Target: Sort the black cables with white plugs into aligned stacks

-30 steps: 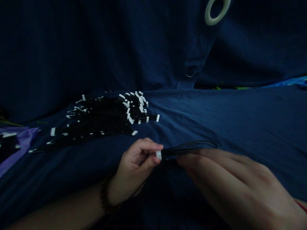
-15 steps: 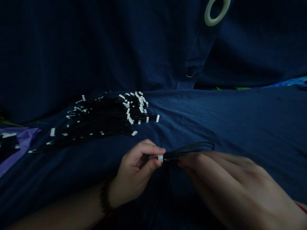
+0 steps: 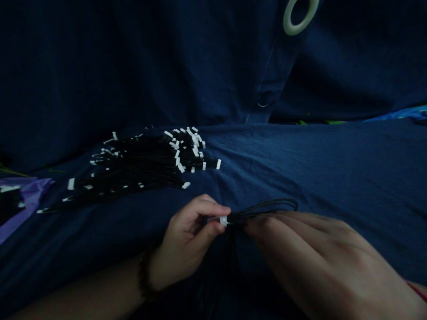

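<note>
In the head view, the left hand [image 3: 191, 238] is clamped on a white connector [image 3: 223, 221], thumb and finger pinching it above the blue cloth [image 3: 350, 169]. Black wires [image 3: 248, 212] run from it to the right hand [image 3: 313, 262], looping up behind. The connector could twist free, its visible face being small under that pinch; an uneven tug could bend or loosen a wire. The right hand's fingertips are mostly hidden, so I cannot tell whether they grip. Dimness hides the connector's slots; purple wrapping [image 3: 31, 198] is cut off at left.
</note>
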Demonstrator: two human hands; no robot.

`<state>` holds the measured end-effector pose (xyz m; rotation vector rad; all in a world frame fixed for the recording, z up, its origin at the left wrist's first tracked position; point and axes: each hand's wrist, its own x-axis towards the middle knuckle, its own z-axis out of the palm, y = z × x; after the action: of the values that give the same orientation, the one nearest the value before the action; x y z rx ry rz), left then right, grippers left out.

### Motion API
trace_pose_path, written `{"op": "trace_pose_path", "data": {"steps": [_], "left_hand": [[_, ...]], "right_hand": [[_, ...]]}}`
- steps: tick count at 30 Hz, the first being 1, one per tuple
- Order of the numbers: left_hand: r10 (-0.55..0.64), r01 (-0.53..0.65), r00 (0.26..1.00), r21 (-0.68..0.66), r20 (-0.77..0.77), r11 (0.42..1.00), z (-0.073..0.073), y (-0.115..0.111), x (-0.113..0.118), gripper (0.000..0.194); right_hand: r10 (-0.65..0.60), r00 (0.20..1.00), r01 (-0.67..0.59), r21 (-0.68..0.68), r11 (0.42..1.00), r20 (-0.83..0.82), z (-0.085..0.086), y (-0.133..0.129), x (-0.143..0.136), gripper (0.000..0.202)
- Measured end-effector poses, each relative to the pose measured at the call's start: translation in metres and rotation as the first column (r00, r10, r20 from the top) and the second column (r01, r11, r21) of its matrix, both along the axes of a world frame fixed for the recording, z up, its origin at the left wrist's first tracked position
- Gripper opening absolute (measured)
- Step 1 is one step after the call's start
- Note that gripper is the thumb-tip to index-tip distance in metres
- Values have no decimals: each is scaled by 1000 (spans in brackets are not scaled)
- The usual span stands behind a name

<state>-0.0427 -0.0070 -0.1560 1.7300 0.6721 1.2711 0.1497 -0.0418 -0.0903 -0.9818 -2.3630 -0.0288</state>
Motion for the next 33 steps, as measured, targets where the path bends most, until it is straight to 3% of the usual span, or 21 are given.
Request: {"op": "trace_pose_path", "data": {"steps": [13,19,28,33], "left_hand": [[17,-17,998,-2,-52,1000,0,1,-1,31],[16,-16,999,2,-39,1000,1,1,-1,28],[-17,59,985,-241,173,969,-4,3,1,20],[-6,50,983,-238,184,970,-4,4,3,17]], "right_hand": [[17,1000,-17,-84,996,-7,-2,-2,1,28],[-8,1000,8,-46,999,7,-1,-1,0,29],[1,1000,-2,-48,999,-23,-3,-1,-1,24],[12,1000,-13,-52,999,-26,-2,0,-1,28]]}}
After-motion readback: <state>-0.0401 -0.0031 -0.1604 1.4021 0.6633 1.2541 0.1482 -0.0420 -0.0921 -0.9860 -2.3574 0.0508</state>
